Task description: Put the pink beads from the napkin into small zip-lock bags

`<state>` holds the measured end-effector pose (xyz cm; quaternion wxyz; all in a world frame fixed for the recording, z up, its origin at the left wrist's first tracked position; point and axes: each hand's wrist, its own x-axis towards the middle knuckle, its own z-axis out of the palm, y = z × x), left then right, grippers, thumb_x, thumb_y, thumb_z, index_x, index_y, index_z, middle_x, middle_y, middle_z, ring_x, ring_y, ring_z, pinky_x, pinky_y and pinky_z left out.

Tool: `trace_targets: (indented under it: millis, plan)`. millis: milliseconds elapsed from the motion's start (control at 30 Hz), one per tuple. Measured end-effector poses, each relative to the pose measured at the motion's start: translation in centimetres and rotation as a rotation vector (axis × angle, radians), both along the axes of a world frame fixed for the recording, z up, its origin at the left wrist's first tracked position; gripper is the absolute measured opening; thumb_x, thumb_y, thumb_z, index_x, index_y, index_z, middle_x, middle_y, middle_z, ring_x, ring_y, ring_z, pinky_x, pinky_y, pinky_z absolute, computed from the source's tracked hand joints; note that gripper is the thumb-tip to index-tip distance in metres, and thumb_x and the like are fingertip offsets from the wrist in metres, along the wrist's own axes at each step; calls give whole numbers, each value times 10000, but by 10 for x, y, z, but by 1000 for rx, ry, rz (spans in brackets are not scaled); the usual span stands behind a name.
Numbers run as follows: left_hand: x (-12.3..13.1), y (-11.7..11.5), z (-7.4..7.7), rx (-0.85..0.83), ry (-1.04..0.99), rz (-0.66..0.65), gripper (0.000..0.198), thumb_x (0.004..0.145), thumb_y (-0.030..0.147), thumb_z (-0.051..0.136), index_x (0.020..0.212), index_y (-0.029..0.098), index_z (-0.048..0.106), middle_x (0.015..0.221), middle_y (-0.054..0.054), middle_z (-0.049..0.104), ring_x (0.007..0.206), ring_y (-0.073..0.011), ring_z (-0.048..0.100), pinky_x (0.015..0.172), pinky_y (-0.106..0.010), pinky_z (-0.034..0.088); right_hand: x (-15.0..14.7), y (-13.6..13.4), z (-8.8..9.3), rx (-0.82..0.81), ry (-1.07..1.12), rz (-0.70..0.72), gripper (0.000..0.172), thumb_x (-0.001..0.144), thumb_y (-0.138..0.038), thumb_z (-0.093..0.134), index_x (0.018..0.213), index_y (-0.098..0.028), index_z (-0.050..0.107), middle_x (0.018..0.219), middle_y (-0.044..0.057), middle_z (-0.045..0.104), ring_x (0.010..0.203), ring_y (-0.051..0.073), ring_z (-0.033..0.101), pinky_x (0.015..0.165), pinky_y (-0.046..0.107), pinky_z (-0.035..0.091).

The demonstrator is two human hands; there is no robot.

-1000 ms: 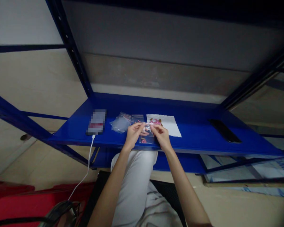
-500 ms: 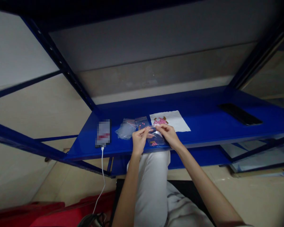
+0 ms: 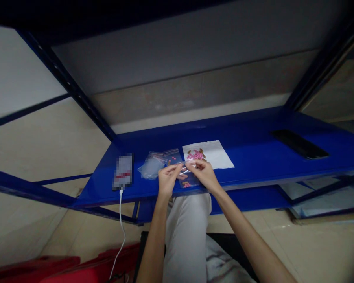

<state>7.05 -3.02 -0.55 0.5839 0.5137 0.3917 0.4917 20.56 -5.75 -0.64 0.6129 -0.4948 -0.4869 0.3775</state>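
Clear plastic bag pinched near its top by our left hand and our right hand, at the front edge of the blue shelf, pink pieces low inside it, loose bags to the left, white paper just beyond.

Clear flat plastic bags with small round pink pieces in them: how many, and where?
2. One clear plastic bag is held between the left hand and right hand; the second bag lies beyond the left hand on the blue metal shelf. Others may be hidden.
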Motion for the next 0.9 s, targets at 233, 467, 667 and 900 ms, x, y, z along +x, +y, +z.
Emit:
trace_targets:
  millis: [233,467,667,900]
  plan:
    - [-2,0,1,5,20,-39,246,667,339,687,728,101,684,663,-49,693,503,-139,641,493,-215,529,1,0,5,-34,24,71,189,718,-354,627,730,-168,660,720,29,679,666,161,591,607,255,431]
    - [-6,2,-2,-22,19,-84,235,682,330,672,730,100,687,677,-60,699,543,-152,652,554,-232,535,3,2,3,-55,105,157,182,702,-316,621,592,-176,585,586,-15,602,578,123,533,587,235,403]
    - [-3,1,2,24,86,-95,270,696,369,652,765,108,650,670,-45,687,513,-147,639,489,-224,513,3,2,-2,-25,75,104,167,703,-303,620,600,-179,577,602,-10,610,588,130,542,586,238,401]
    - [-1,-2,3,46,81,-147,295,735,424,598,756,130,592,533,0,631,430,-147,604,439,-241,503,2,1,-2,-51,28,106,183,714,-355,626,685,-175,642,692,29,669,663,167,597,622,262,435]
